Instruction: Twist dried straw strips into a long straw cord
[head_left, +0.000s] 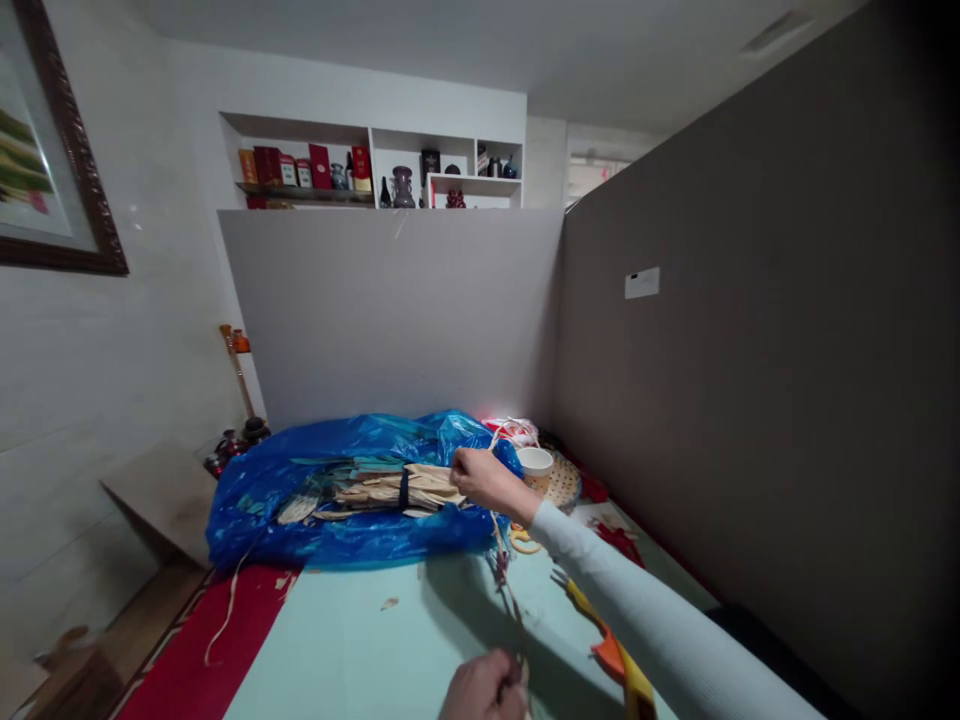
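Note:
Near the bottom edge, my left hand (489, 686) is closed round the lower end of a thin, pale twisted cord (511, 597). That cord runs up the table towards my right wrist, and a pale strand shows again above it. My right hand (484, 480) is closed at the right end of a bundle of dried, straw-coloured husks (435, 486). What its fingers grip is hidden. A dark band (404, 489) ties the bundle, which lies in an opened blue plastic bag (337, 545) with blue-green strips (360, 465) behind it.
Right of the bag stand a paper cup (535, 461) and a woven basket (564, 485), with yellow scissor handles (524, 542) nearby. A yellow and orange tool (609, 648) lies under my right forearm. Grey partitions (405, 310) close off the back and right. Red cloth (217, 630) covers the left edge.

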